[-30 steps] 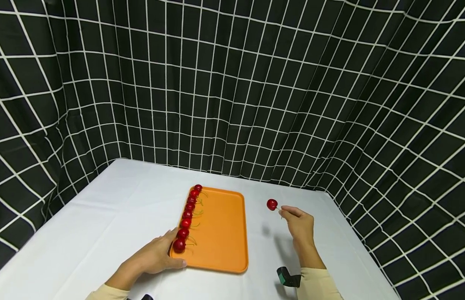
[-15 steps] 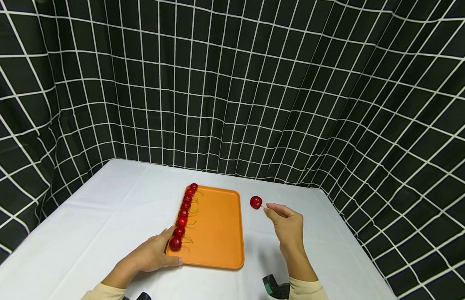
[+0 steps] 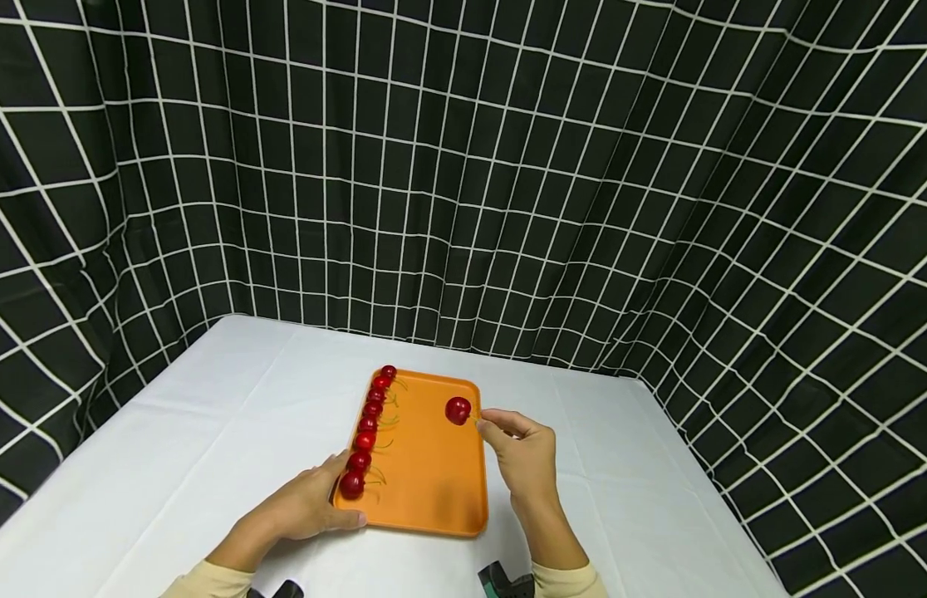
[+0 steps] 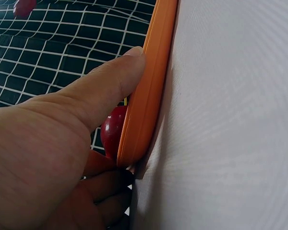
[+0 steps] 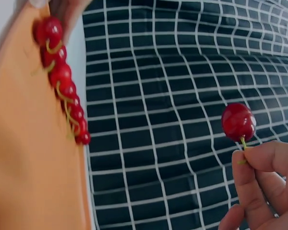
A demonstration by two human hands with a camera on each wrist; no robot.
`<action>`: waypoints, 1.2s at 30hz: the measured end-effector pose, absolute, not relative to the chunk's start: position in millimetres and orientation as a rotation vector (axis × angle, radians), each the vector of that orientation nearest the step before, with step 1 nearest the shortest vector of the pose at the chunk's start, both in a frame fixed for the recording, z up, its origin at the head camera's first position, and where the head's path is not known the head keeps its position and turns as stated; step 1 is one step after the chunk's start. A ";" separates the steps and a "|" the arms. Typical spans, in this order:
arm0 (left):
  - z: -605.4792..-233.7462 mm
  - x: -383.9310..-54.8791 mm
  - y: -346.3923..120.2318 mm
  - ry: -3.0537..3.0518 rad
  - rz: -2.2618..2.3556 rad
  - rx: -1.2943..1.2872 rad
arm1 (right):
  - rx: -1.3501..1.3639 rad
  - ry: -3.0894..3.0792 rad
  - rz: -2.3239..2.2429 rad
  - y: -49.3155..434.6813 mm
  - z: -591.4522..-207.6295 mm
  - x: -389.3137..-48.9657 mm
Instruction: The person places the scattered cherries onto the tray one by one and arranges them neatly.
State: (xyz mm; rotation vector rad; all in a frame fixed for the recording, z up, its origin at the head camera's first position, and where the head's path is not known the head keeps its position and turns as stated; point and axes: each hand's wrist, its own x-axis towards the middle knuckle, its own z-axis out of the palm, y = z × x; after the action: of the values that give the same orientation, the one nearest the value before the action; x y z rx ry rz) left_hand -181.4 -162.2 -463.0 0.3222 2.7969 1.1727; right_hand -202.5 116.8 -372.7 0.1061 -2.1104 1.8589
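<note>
An orange tray [image 3: 434,482] lies on the table with a line of several red cherries [image 3: 367,423] along its left edge, their stems pointing inward. At the tray's near left corner, my left hand [image 3: 302,504] holds on, thumb along the front rim and fingers by the left side. The left wrist view has that thumb [image 4: 105,86] against the tray's outer wall [image 4: 151,96], one cherry [image 4: 113,129] just behind. My right hand [image 3: 527,457] pinches a single cherry [image 3: 458,410] by its stem between thumb and fingertips, over the tray's right part.
A white cloth [image 3: 209,432] covers the table around the tray. Black curtains with a white grid [image 3: 404,183] stand behind and at both sides. A black and green device [image 3: 508,581] sits at my right wrist.
My right hand has carried the cherry leftward, from beside the tray to over its right part. The left hand stays at the tray's corner, and the cherry row is unchanged.
</note>
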 end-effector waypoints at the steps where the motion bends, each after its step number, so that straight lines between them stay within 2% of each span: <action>1: -463.5 -181.6 -161.8 2.795 1.179 0.330 | 0.114 -2.110 1.868 113.5 -374.0 -201.8; 12: -466.7 -181.2 -161.9 2.803 1.178 0.314 | 0.123 -2.178 1.944 81.5 -387.4 -200.0; 22: -465.9 -183.4 -165.3 2.820 1.179 0.350 | 0.257 -2.309 1.949 48.4 -408.3 -196.2; 36: -463.1 -183.5 -168.3 2.828 1.160 0.366 | 0.417 -2.616 1.621 25.0 -438.7 -188.8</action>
State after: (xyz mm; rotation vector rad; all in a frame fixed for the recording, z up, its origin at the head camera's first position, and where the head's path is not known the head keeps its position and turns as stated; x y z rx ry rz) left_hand -183.5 -168.3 -463.1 0.3662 2.8275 1.1603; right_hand -188.8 25.0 -438.7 0.4174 -2.6163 1.6209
